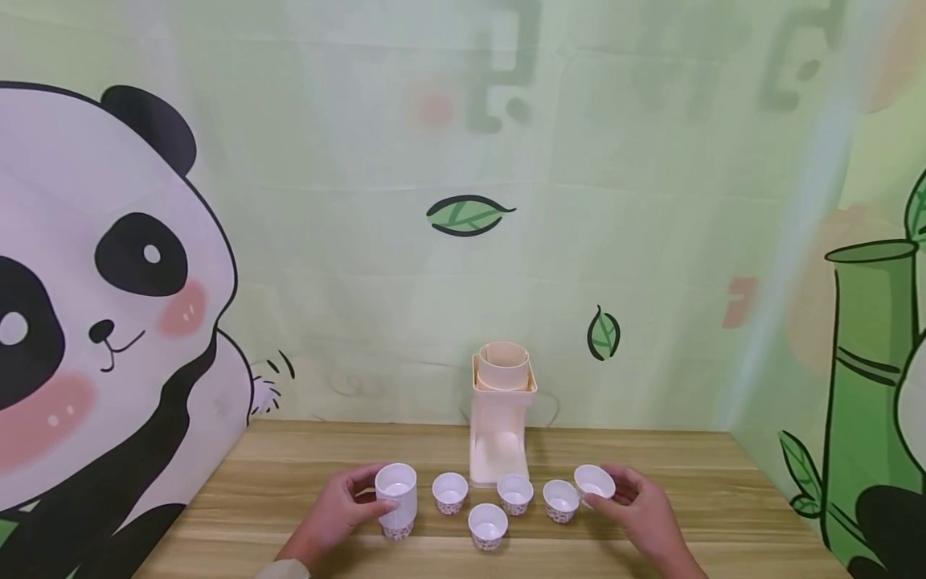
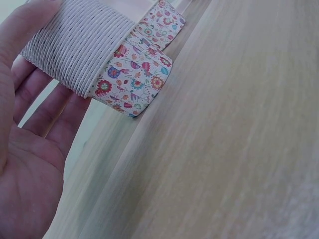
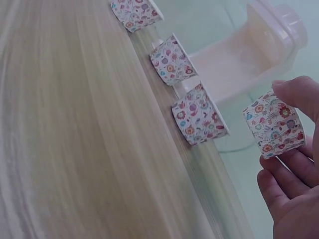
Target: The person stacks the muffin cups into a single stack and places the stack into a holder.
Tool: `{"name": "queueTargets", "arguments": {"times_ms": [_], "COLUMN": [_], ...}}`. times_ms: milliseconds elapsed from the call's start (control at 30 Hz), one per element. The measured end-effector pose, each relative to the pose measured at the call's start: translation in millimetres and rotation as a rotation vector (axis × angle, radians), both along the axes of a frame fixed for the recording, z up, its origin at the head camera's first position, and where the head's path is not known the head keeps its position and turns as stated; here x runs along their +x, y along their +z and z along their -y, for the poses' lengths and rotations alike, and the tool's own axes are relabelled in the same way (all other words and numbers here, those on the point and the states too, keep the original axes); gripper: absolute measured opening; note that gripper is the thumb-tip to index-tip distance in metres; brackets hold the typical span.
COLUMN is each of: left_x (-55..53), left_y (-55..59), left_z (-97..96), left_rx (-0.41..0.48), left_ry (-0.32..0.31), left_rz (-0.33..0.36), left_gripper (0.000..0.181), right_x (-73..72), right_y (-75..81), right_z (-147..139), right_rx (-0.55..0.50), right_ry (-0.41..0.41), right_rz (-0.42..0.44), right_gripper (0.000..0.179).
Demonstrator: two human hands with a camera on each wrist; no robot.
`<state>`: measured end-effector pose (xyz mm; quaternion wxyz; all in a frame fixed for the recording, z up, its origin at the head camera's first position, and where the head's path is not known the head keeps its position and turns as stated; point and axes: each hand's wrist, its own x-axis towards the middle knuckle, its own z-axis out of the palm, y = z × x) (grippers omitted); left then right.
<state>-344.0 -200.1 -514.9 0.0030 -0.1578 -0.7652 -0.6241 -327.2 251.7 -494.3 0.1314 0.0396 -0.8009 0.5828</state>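
My left hand [image 1: 338, 505] grips a tall stack of nested white paper cups [image 1: 399, 498] between thumb and fingers. In the left wrist view, the stack's rims [image 2: 79, 45] form tight ridges above the floral lowest cup [image 2: 132, 79], whose base is right at the tabletop. My right hand [image 1: 646, 512] pinches a single floral paper cup [image 3: 275, 124] by its side, tilted and raised off the table. Close to its left is another paper cup [image 1: 560, 500], standing upright. More upright paper cups [image 1: 450, 493] stand between my hands, one of them [image 1: 488, 527] nearer to me.
A pale pink dispenser [image 1: 499, 418] with a round tube on top stands behind the cups, near the back edge of the wooden table [image 1: 304, 450]. Behind it hangs a green backdrop [image 1: 362, 281] printed with pandas, leaves and bamboo.
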Motion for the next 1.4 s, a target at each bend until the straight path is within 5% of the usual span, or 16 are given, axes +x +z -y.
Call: {"name": "queueTargets", "arguments": {"times_ms": [1400], "left_x": [-2.5], "left_y": [-3.1], "left_z": [1.7], "left_rx": [0.008], "left_ry": [0.001], "left_rz": [0.011], "left_gripper": [0.058], "right_x": [20.8], "right_y": [12.6], "right_z": [52.4], "right_rx": [-0.160], "right_ry": [0.122], "right_rz": [-0.008], "right_gripper": [0.053]}}
